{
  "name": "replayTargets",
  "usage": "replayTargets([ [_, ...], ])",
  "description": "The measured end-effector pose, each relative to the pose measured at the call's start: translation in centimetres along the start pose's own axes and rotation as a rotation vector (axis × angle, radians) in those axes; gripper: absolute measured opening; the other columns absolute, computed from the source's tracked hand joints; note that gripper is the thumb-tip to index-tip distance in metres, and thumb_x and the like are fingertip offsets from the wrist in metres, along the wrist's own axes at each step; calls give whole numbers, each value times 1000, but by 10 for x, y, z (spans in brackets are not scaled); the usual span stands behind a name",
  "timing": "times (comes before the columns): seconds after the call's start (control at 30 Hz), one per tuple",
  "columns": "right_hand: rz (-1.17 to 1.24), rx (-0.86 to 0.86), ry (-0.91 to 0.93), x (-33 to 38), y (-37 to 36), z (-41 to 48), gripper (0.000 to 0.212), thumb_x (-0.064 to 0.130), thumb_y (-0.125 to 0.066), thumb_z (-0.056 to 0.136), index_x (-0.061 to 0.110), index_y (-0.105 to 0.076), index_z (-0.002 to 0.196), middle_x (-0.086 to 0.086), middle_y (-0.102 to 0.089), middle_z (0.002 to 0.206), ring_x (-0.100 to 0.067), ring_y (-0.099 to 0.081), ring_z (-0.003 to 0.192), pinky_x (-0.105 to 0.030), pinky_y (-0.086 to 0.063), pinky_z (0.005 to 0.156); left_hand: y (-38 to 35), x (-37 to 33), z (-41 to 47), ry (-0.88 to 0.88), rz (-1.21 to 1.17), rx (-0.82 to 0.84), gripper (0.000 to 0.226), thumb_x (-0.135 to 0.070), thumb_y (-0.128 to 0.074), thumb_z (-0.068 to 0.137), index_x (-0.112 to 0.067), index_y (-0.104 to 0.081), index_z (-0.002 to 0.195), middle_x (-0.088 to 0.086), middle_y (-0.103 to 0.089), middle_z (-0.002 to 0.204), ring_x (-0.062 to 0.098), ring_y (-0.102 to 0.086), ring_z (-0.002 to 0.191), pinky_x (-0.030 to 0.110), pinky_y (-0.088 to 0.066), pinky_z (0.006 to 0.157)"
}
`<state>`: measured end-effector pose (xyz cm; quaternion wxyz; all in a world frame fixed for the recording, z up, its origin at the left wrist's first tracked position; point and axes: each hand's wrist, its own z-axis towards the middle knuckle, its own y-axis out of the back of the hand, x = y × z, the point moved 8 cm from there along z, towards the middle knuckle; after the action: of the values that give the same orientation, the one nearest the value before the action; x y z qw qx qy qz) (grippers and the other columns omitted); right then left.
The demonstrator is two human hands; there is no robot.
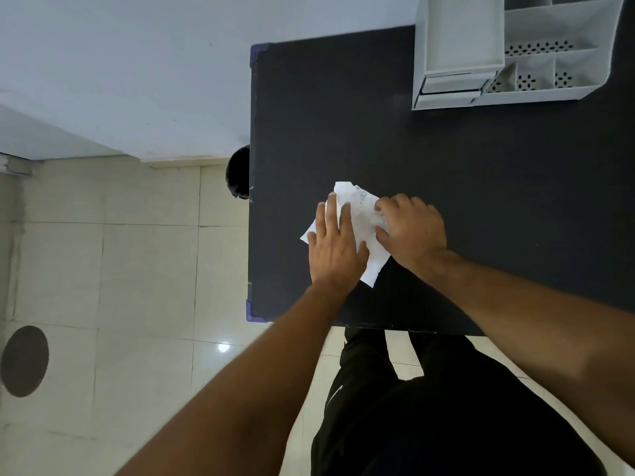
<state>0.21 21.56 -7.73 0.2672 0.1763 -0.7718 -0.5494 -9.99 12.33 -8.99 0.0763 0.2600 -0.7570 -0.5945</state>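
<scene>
A crumpled white sheet of paper [361, 214] with faint writing lies on the dark table [481, 187], near its left front part. My left hand [335, 249] lies flat on the paper's left side, fingers straight and pressing down. My right hand [412, 230] rests on the paper's right side with its fingers curled onto the wrinkled edge. Much of the sheet is hidden under both hands.
A grey desk organiser [508, 53] with several compartments stands at the table's back right. A black round object [238, 171] sits on the floor by the table's left edge. Tiled floor [137, 269] extends to the left, with a dark round disc [24, 360].
</scene>
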Motion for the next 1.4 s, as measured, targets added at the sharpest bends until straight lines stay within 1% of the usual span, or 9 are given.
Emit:
replayTargets([
  [0.27,-132,34,44,0,1,9,21,29,-53,98,14,-67,95,-5,-67,84,-23,-61,76,-34,-37,64,-30,-3,-15,48,-72,195,73,-40,-32,107,-6,5,159,9,12,169,27,13,155,53,-28,118],
  [0.43,-71,-56,33,-1,2,-1,17,27,-57,89,10,-61,86,-9,-64,79,-26,-57,70,-34,-39,59,-31,-4,-2,-13,24,246,77,-51,-25,107,-4,7,158,11,16,168,29,15,154,52,-28,116],
  [0.6,-113,-182,124,0,1,-4,25,21,-68,88,14,-65,111,-10,-66,110,-30,-62,90,-40,-49,66,-32,-3,10,-99,97,267,78,-50,-30,106,-4,3,159,13,13,168,31,13,154,52,-31,115],
  [0.73,-96,-152,227,1,-8,0,21,11,-79,80,15,-73,100,-6,-71,93,-29,-65,77,-35,-53,56,-33,-2,13,-122,97,283,81,-53,-32,105,-4,4,159,13,13,168,31,13,154,52,-31,115],
  [0.87,-11,-58,133,-3,-6,10,16,5,-80,79,10,-65,84,-9,-66,72,-31,-62,55,-33,-49,45,-32,0,13,-101,71,284,84,-53,-37,104,-6,5,159,10,16,168,31,15,154,53,-30,115],
  [0.93,95,-80,1,-15,3,17,8,17,-63,98,9,-65,97,-11,-68,76,-33,-65,60,-41,-54,54,-31,3,14,-75,64,282,89,-56,-40,102,-7,8,159,8,17,168,31,16,154,52,-31,115],
  [1.03,188,-44,-42,-24,4,20,24,28,-45,105,12,-61,111,-9,-69,83,-31,-64,69,-41,-52,62,-30,3,16,-56,56,299,93,-57,-43,101,-7,11,159,7,19,168,30,17,154,52,-29,116],
  [1.27,256,-56,7,-16,2,12,31,36,-63,96,19,-67,122,-7,-71,109,-27,-68,95,-41,-59,76,-29,0,18,-51,58,329,95,-56,-44,101,-8,14,158,8,22,167,31,19,153,54,-28,116],
  [1.4,635,-130,-342,-43,1,14,23,29,-59,99,14,-73,111,-1,-73,96,-18,-68,88,-29,-54,74,-26,-2,21,-56,71,364,97,-55,-48,100,-9,16,158,7,25,166,31,21,153,56,-25,117],
])
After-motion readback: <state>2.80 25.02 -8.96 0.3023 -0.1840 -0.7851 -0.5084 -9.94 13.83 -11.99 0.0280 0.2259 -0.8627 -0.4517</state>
